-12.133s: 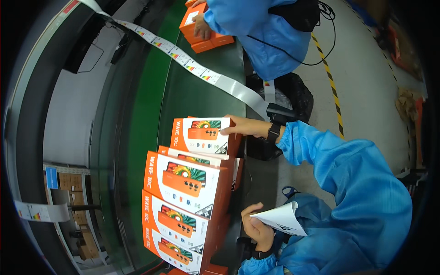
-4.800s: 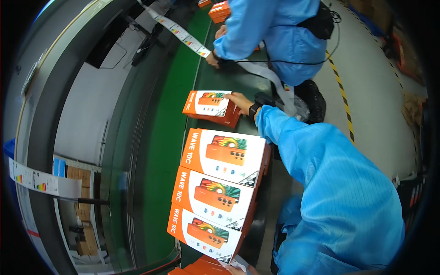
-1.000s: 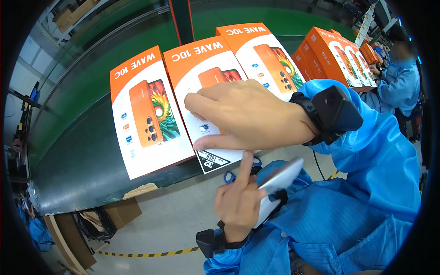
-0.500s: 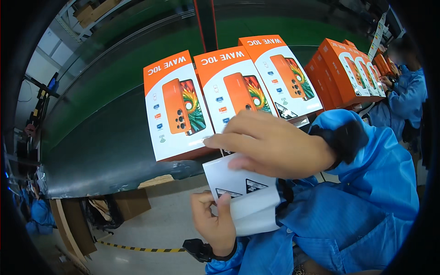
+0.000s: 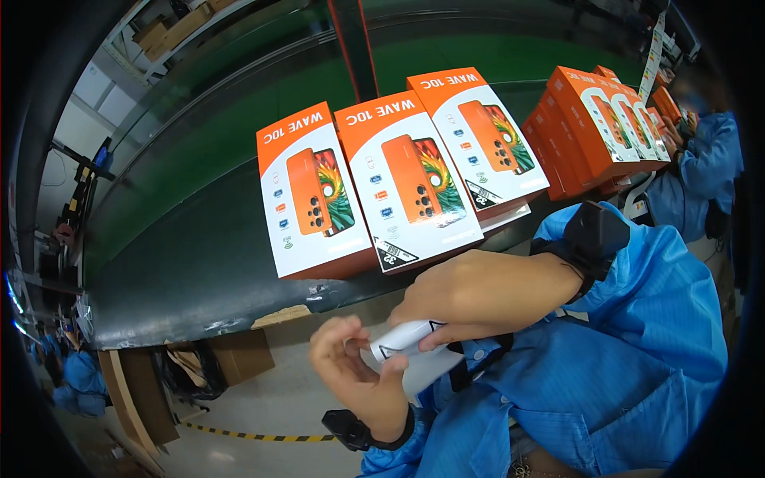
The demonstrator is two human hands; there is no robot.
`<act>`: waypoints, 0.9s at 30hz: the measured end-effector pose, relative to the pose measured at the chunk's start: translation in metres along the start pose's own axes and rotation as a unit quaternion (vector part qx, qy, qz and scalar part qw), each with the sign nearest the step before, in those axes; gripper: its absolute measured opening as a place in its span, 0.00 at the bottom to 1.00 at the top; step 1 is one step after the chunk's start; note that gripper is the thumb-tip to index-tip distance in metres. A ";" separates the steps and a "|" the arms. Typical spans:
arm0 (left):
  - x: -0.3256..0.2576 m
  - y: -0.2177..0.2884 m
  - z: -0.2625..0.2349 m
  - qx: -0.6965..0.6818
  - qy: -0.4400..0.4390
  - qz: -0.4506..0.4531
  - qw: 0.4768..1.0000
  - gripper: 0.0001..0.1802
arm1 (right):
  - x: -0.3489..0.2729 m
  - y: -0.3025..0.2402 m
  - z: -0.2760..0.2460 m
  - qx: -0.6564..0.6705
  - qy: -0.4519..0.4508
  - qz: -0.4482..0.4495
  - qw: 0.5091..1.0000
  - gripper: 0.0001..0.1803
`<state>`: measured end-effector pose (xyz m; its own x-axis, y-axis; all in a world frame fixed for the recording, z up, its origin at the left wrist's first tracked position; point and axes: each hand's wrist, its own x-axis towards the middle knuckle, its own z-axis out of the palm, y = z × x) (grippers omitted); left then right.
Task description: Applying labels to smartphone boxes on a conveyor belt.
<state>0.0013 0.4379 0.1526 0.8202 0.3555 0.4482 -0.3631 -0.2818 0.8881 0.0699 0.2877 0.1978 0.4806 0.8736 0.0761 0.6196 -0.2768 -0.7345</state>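
In front of my body I hold a white sheet of stickers (image 5: 405, 341) with black triangular labels, bent into a curve. My right hand (image 5: 490, 295) grips its upper right part between thumb and fingers. At the sheet's left edge, my left hand (image 5: 362, 378) has its fingers curled and its thumb against the sheet. Just beyond lie three orange-and-white phone boxes: a left box (image 5: 315, 191), a middle box (image 5: 410, 183) and a right box (image 5: 478, 135). Black triangular stickers show on the near left corners of the middle and right boxes.
The boxes rest on a dark green conveyor table (image 5: 183, 271) with a worn front edge. More orange phone boxes (image 5: 594, 127) stand stacked at right, near a co-worker in blue (image 5: 705, 175). Below the table are a cardboard box (image 5: 243, 354) and a black bag (image 5: 191, 370).
My right hand has drawn back from over the middle box toward my body, uncovering the sticker at its corner. The sheet, flatter before, is now curled between my hands.
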 end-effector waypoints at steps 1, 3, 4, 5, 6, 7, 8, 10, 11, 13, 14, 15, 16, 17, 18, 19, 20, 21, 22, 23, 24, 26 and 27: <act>0.004 0.007 0.001 -0.067 -0.042 -0.053 0.995 0.21 | 0.000 0.002 0.001 -0.019 0.002 -0.016 1.000 0.19; 0.005 0.007 -0.001 -0.133 -0.086 -0.109 0.981 0.18 | -0.001 0.002 0.000 -0.038 0.026 -0.015 0.999 0.17; 0.005 0.005 -0.006 -0.076 -0.101 -0.090 0.988 0.17 | -0.001 0.000 -0.003 -0.061 0.048 -0.019 0.997 0.16; 0.005 0.003 -0.008 -0.019 -0.114 -0.071 0.991 0.16 | 0.000 -0.003 -0.006 -0.061 0.050 -0.018 0.997 0.16; 0.003 0.004 -0.001 -0.037 -0.051 -0.082 0.995 0.14 | 0.001 -0.006 -0.009 -0.083 0.037 0.001 0.996 0.15; 0.003 0.004 -0.002 -0.037 -0.052 -0.081 0.995 0.14 | 0.001 -0.008 -0.010 -0.106 0.022 0.019 0.994 0.14; 0.002 0.004 -0.004 -0.019 -0.052 -0.067 0.996 0.13 | 0.002 -0.007 -0.009 -0.107 0.023 0.019 0.994 0.14; 0.001 0.003 -0.005 -0.003 -0.051 -0.052 0.997 0.13 | 0.003 -0.002 -0.007 -0.039 -0.003 0.001 0.999 0.14; 0.000 0.002 -0.005 0.014 -0.053 -0.044 0.998 0.17 | 0.003 0.000 -0.006 -0.040 -0.003 0.001 0.999 0.14; 0.000 0.000 -0.007 0.031 -0.053 -0.036 0.997 0.20 | 0.006 0.004 -0.007 0.106 -0.018 0.018 0.994 0.13; 0.001 -0.001 -0.009 0.048 -0.056 -0.006 0.997 0.21 | 0.007 0.005 -0.008 0.106 -0.020 0.017 0.994 0.13; 0.001 -0.003 -0.011 0.066 -0.059 0.024 0.996 0.21 | 0.008 0.007 -0.008 0.117 -0.007 0.001 0.993 0.13; 0.002 -0.004 -0.011 0.065 -0.058 0.023 0.996 0.21 | 0.008 0.007 -0.008 0.127 0.006 -0.012 0.992 0.12; 0.003 -0.007 -0.010 0.046 -0.056 0.035 0.997 0.21 | 0.009 0.006 -0.006 0.127 0.005 -0.011 0.992 0.12; 0.004 -0.008 -0.009 0.028 -0.053 0.046 0.997 0.21 | 0.010 0.006 -0.003 0.097 0.043 -0.034 0.994 0.12; 0.006 -0.006 -0.008 0.027 -0.052 0.044 0.997 0.21 | 0.012 0.007 -0.001 0.066 0.083 -0.056 0.993 0.11; 0.007 -0.004 -0.007 -0.020 -0.079 -0.030 0.996 0.21 | 0.013 0.006 0.001 0.067 0.081 -0.055 0.993 0.11; 0.007 -0.003 -0.006 -0.068 -0.104 -0.105 0.987 0.21 | 0.014 0.006 0.003 0.053 0.093 -0.057 0.993 0.11; 0.005 -0.007 -0.005 -0.072 -0.060 -0.106 0.990 0.16 | 0.016 0.006 0.004 0.037 0.107 -0.061 0.992 0.11; 0.004 -0.008 -0.007 -0.073 -0.059 -0.106 0.990 0.16 | 0.018 0.006 0.004 0.036 0.106 -0.061 0.992 0.11; 0.004 -0.010 -0.008 -0.049 -0.045 -0.112 0.991 0.16 | 0.019 0.006 0.005 0.031 0.081 -0.039 0.995 0.11; 0.004 -0.010 -0.011 -0.025 -0.029 -0.116 0.992 0.16 | 0.022 0.007 0.005 0.024 0.054 -0.020 0.998 0.10; 0.005 -0.009 -0.011 -0.007 -0.024 -0.108 0.994 0.17 | 0.023 0.010 0.005 0.015 0.035 -0.030 0.999 0.10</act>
<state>0.0041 0.4521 0.1483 0.9001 0.3626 0.2415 -0.1821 -0.1904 0.9647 0.0841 0.3072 0.1891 0.4861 0.8577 0.1677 0.6310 -0.2117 -0.7463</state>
